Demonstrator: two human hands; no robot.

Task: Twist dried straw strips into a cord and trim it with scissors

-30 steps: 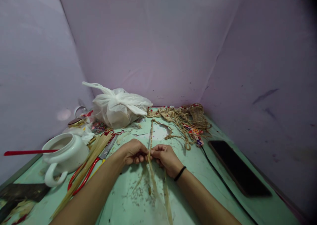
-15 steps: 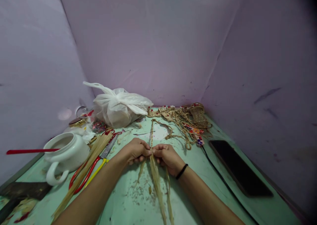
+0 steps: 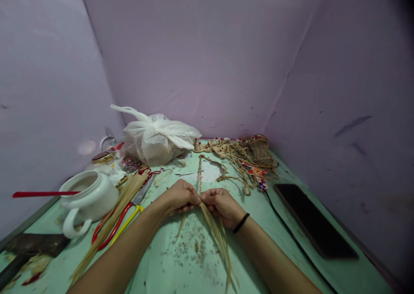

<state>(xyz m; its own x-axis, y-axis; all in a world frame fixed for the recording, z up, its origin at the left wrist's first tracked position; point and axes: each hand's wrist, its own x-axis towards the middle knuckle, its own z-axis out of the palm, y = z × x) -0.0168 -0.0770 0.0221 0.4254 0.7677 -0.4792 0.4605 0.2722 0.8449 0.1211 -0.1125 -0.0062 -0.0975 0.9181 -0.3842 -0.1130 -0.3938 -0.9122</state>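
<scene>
Left hand: the fingertips of the left hand (image 3: 183,196) are pinching the near end of the braided cord (image 3: 200,173), with the other fingers curling in
Right hand: the right hand (image 3: 222,204) is gripping at the same spot, thumb and forefinger closing on the strands right beside the left fingertips, while a black band (image 3: 241,223) is circling the wrist
Braided cord: it is running straight away from the fingers across the green table (image 3: 258,207), its far end lying near the plastic bag (image 3: 158,141)
Loose fibres: pale loose fibres (image 3: 215,227) are fanning out from under the fingers toward the near edge
Left side: a bundle of straw-coloured fibres (image 3: 121,207) is lying over the red handles of the scissors (image 3: 141,194), and a white pot (image 3: 101,197) is standing beside them, a red stick (image 3: 45,194) resting across its mouth
Right side: a phone (image 3: 317,220) is lying flat, a black cable (image 3: 291,234) running alongside
Back: a heap of brown cords (image 3: 231,151) is sitting near the wall
</scene>
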